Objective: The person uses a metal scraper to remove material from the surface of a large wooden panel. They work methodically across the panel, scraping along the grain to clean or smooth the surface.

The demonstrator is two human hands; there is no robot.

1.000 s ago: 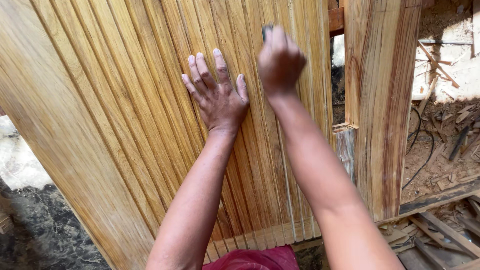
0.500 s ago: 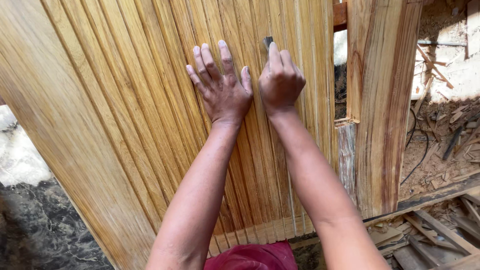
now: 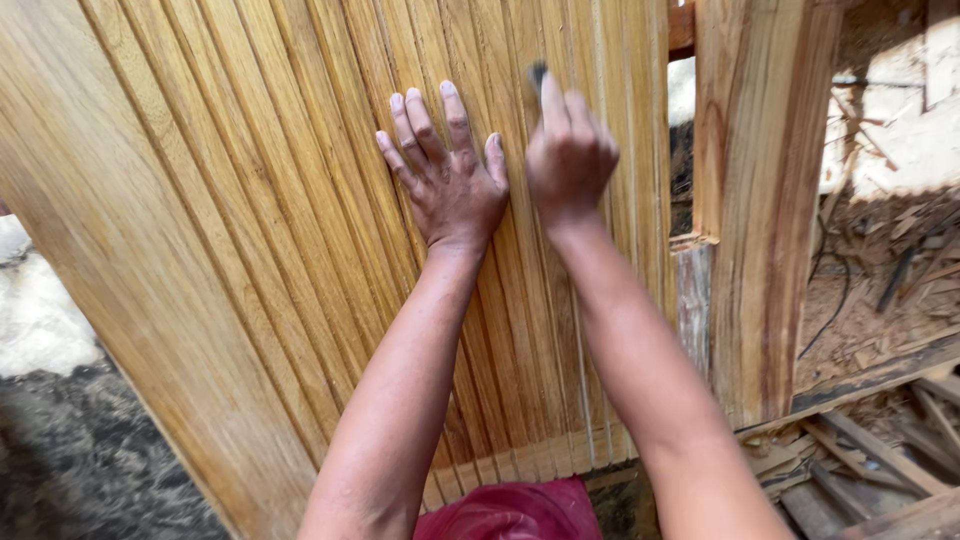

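Two hands on the grooved wooden panel (image 3: pixel 250 250), both raised against its upper middle. Left hand (image 3: pixel 450 180): flat on the wood, palm down, fingers (image 3: pixel 425 125) spread wide and pointing up along the ribs, holding nothing. Right hand (image 3: pixel 568 160): just beside the left, nearly touching at the thumb side, curled shut around a small dark object (image 3: pixel 538 72). Only the dark tip visible, poking out above the fingertips (image 3: pixel 556 95) and resting against a groove; rest hidden inside the fist, kind not identifiable, image blurred here. Panel: light golden timber, long parallel ribs running bottom to top, leaning slightly. Thick wooden post (image 3: pixel 760 200) right of panel, narrow gap between. Wood scraps and offcuts (image 3: pixel 880 430) on ground beyond post. Red cloth (image 3: pixel 510 512) at bottom edge, between the forearms.
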